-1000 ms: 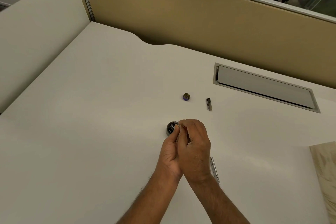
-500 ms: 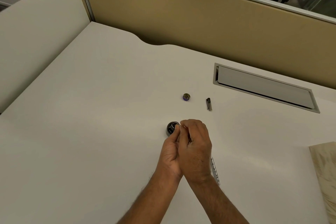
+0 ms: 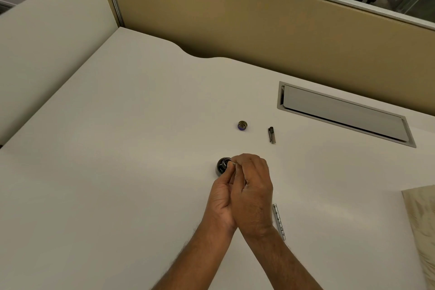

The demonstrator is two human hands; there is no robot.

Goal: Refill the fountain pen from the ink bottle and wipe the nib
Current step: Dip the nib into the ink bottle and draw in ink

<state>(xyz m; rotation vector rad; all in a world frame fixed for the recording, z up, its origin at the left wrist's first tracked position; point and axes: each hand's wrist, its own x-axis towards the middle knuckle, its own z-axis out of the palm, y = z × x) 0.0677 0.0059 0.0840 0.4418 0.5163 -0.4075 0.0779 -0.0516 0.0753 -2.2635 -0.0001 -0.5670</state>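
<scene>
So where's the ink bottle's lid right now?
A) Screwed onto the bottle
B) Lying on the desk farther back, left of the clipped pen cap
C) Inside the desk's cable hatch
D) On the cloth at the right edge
B: the small round lid lies by itself on the desk beyond the dark ink bottle, just left of the pen cap.

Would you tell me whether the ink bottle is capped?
Open: the ink bottle shows a bare mouth; its cap lies apart.
</scene>
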